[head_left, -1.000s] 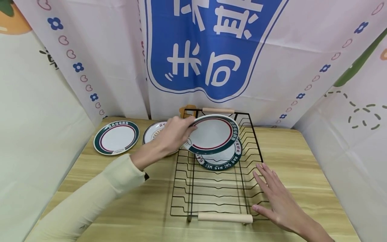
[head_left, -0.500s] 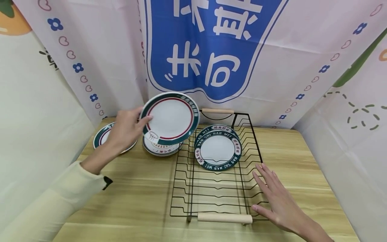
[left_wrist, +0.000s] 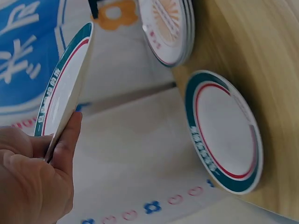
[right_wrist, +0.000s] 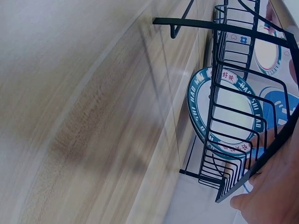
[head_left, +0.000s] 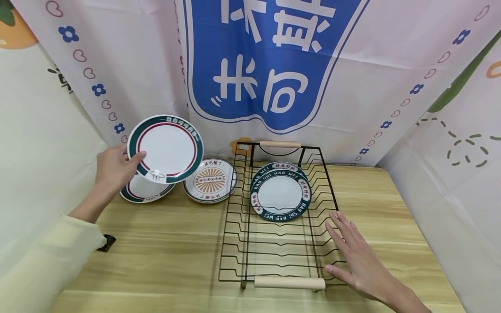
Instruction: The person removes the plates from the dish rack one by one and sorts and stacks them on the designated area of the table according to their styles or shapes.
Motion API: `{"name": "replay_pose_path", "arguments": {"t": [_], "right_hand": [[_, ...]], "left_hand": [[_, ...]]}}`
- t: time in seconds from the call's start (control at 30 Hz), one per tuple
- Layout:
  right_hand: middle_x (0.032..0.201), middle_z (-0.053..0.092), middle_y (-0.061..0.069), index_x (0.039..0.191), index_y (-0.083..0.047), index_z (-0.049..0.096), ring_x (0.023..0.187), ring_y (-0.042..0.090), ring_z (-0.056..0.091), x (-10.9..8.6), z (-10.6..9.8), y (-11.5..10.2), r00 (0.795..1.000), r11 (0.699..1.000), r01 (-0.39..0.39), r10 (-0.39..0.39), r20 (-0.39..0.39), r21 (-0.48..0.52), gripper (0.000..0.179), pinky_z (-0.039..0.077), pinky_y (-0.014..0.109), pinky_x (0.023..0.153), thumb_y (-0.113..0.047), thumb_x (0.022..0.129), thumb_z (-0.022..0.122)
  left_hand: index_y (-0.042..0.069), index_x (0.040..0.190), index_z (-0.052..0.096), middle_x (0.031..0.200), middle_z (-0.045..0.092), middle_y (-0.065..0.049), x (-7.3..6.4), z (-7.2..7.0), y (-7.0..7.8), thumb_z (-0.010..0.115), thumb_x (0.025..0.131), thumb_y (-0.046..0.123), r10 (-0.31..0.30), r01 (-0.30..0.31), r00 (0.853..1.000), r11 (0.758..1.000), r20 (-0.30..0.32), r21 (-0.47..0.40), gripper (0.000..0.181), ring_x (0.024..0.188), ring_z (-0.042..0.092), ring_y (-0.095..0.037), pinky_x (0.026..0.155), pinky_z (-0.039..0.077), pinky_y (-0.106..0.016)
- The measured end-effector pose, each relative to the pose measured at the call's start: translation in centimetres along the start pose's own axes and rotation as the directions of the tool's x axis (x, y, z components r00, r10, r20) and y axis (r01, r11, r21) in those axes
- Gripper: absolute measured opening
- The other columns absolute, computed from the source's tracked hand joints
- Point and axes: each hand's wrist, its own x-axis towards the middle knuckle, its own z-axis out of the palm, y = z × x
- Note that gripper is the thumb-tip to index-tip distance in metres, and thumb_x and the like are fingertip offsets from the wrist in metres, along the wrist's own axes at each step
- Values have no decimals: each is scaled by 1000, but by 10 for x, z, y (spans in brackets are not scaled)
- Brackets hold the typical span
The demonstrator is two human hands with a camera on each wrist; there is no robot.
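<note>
My left hand [head_left: 117, 167] pinches the left edge of a white plate [head_left: 168, 148] with a green rim and a red ring. The plate is raised and tilted, its face toward the head camera. Below it, partly covered in the head view, a similar green-rimmed plate [left_wrist: 226, 133] lies on the table. A black wire dish rack [head_left: 289, 282] with wooden handles holds overlapping green-rimmed plates [head_left: 279, 195] leaning toward its back. My right hand [head_left: 360, 256] lies along the rack's right side, fingers extended and spread; the right wrist view has its fingers [right_wrist: 240, 200] close by the wires.
A short stack of white plates [head_left: 210, 180] with an orange sunburst stands just left of the rack. Behind the wood-grain table [head_left: 164, 261] hangs a printed cloth [head_left: 352, 108], and similar cloth flanks both sides.
My left hand has carried the green-rimmed plate from over the rack leftward, past the sunburst stack, to above the plate at far left. My right hand has stayed put.
</note>
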Motion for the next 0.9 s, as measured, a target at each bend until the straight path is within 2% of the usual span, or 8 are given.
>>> {"name": "replay_pose_path", "arguments": {"t": [0.07,0.17,0.3,0.37,0.43,0.57,0.73,0.9], "right_hand": [[175,17,22,162,4,33,163,38,9,-1,0,0,1000,1000,0,0,0,-3,95,-6,35,131,-53,95,69],[175,16,22,162,4,32,163,39,9,-1,0,-1,1000,1000,-4,4,5,-3,95,-6,36,131,-53,95,68],[173,19,24,162,4,33,161,43,13,1,-1,-1,1000,1000,-7,7,8,3,95,-5,37,132,-52,94,69],[173,21,24,162,3,33,161,43,13,2,-1,0,1000,1000,-6,6,8,3,95,-4,38,132,-52,94,70],[173,21,24,162,3,33,161,43,14,2,-1,0,1000,1000,-5,5,8,1,95,-3,38,132,-52,94,70],[175,17,21,163,3,33,161,43,13,1,-1,-1,1000,1000,-9,9,16,5,95,-5,36,132,-51,94,70],[174,18,23,163,3,32,161,44,13,2,0,-1,1000,1000,-15,14,18,9,95,-4,38,132,-50,94,71],[172,22,26,162,4,34,161,43,13,1,0,-1,1000,1000,-16,16,9,0,95,-1,40,132,-50,94,71]], "left_hand": [[-15,127,66,110,73,-34,5,-1,-14,59,108,32,-56,56,998,998,5,-6,51,101,72,-43,59,51,-15],[-18,125,65,100,75,-31,11,-2,-34,58,108,32,-139,139,990,990,30,-28,53,84,75,-30,57,52,-16],[-21,129,60,76,74,-13,15,-3,-60,56,108,33,-270,278,957,958,103,-72,58,62,67,-8,55,53,-22],[-22,130,59,71,71,-2,16,-2,-72,56,108,32,-312,324,941,942,133,-81,58,60,64,-6,54,53,-25],[-22,125,61,67,69,2,16,-1,-83,56,108,32,-333,348,930,934,158,-78,56,59,62,-8,52,51,-28],[-19,112,66,64,69,-1,16,4,-100,58,106,30,-363,379,913,923,183,-59,50,56,61,-15,49,49,-32],[-15,104,65,64,69,-4,15,7,-113,58,105,30,-410,424,888,905,211,-26,45,59,62,-19,52,50,-34],[-12,99,65,60,69,-3,14,13,-123,59,105,29,-419,433,878,901,233,-12,42,61,63,-18,53,47,-33]]}}
